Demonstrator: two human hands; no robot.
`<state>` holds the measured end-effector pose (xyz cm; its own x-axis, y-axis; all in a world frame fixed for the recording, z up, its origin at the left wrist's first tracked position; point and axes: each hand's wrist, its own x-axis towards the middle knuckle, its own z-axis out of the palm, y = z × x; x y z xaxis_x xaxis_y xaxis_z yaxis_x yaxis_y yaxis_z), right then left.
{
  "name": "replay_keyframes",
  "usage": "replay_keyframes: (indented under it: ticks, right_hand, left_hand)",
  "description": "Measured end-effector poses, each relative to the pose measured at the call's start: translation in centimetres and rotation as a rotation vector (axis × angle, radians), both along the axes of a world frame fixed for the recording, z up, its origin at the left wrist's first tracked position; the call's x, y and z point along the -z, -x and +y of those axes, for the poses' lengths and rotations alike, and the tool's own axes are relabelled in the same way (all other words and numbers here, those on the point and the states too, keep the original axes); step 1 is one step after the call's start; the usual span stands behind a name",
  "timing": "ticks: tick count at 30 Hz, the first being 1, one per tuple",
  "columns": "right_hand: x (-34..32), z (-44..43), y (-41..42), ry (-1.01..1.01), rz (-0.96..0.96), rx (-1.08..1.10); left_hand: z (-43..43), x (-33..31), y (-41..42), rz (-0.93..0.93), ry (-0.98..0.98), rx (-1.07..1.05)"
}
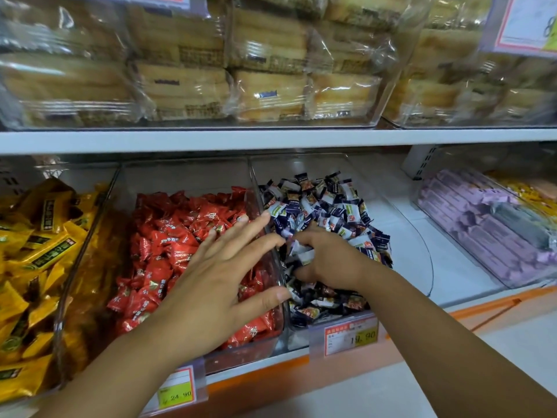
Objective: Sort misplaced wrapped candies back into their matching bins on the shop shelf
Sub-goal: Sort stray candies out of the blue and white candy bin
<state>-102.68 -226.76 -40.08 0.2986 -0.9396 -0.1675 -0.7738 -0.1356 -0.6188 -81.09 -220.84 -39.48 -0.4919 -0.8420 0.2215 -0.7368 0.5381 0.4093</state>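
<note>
Sorting status? (A)

Mid-task, by the look. Left hand (217, 267) is spread wide, fingers straight, over the red candies (162, 236) in the middle bin (187, 176), holding nothing. (B)

Other one? (A)

Right hand (328, 260) is dug into the navy-and-white candies (319, 203) in the right bin (301, 164), fingers curled round a few wrappers. (B)

Strays left? (A)

None obvious among the red. The navy pile is too jumbled to tell, especially at the near edge. Probably fishing one out; it has yet to reach its own bin. (B)
</note>
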Motion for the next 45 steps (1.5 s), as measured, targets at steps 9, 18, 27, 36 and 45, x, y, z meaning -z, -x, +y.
replay_keyframes:
  ticks: [9,18,27,36,45]
  right_hand:
    - [-3.0,-0.6,1.1,0.052,-0.678,0.384]
    - [-4.1,0.1,5.5,0.096,-0.412,0.259]
    - [-4.1,1.9,2.3,0.464,0.485,0.169]
    - [-3.8,1.0,2.2,0.135,0.135,0.215]
    - [-6.8,1.2,-1.5,0.353,-0.382,0.171]
  left_hand:
    - [0.1,0.2,0.0,0.011,0.002,0.004]
    - [0.0,0.2,-0.1,0.001,0.012,-0.005]
    - [0.0,0.2,0.1,-0.024,0.022,-0.007]
    - [0.5,0.2,-0.3,0.009,0.024,0.013]
    - [0.8,0.5,-0.3,0.012,0.050,0.000]
